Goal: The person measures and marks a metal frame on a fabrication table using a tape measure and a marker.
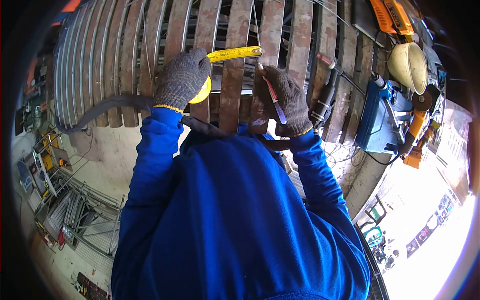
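Note:
My left hand [182, 77], in a dark knit glove, is closed around a yellow tape measure [201, 94]. Its yellow blade [234, 53] extends to the right across the slats, ending in a metal hook near a thin rod [256, 22]. My right hand [290, 97], gloved alike, grips a slim pen-like marker [273, 95] with a white and purple body. The marker's tip points up, just below the blade's hooked end. Both hands are over a slatted metal bench [235, 82]; the right fingertips are partly hidden by the glove's angle.
On the bench's right are a blue tool case [375, 120], a cream bowl-shaped piece [407, 67], an orange machine [392, 16] and an orange angle grinder [416, 130]. A dark strap or hose [107, 105] crosses the left front edge. Metal frames [82, 215] stand lower left.

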Available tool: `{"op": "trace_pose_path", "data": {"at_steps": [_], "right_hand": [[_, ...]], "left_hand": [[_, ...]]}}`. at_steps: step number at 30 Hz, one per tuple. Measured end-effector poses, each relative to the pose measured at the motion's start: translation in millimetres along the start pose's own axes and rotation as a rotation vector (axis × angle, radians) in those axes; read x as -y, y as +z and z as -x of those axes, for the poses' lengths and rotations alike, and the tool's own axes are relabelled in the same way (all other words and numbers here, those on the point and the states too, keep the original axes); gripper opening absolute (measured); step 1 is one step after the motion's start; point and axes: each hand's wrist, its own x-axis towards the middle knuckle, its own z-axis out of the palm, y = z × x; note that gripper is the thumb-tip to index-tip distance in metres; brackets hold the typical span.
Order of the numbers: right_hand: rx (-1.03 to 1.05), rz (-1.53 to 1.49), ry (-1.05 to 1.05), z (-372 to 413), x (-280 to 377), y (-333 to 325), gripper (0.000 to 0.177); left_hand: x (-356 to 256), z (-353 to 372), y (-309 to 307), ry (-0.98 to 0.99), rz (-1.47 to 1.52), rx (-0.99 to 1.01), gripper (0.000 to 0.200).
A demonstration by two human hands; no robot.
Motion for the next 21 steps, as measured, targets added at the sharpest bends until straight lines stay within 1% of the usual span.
{"op": "trace_pose_path", "data": {"at_steps": [2,15,17,21], "right_hand": [[0.000,0.003,-0.009,-0.1,0.2,-0.2,0.051],[-0.011,-0.014,-0.015,-1.3,5.1,-2.6,0.050],[-0.007,-0.014,-0.001,-1.4,5.4,-2.8,0.049],[-0.020,-0.058,-0.003,-1.3,7.2,-4.7,0.049]], "left_hand": [[0.3,-0.6,-0.5,-0.011,0.010,0.027,0.034],[1.1,-1.3,-0.3,0.000,0.016,0.039,0.036],[-3.0,0.1,-3.2,-0.036,-0.008,0.054,0.035],[-4.3,0.3,-4.8,-0.047,-0.021,0.061,0.035]]}}
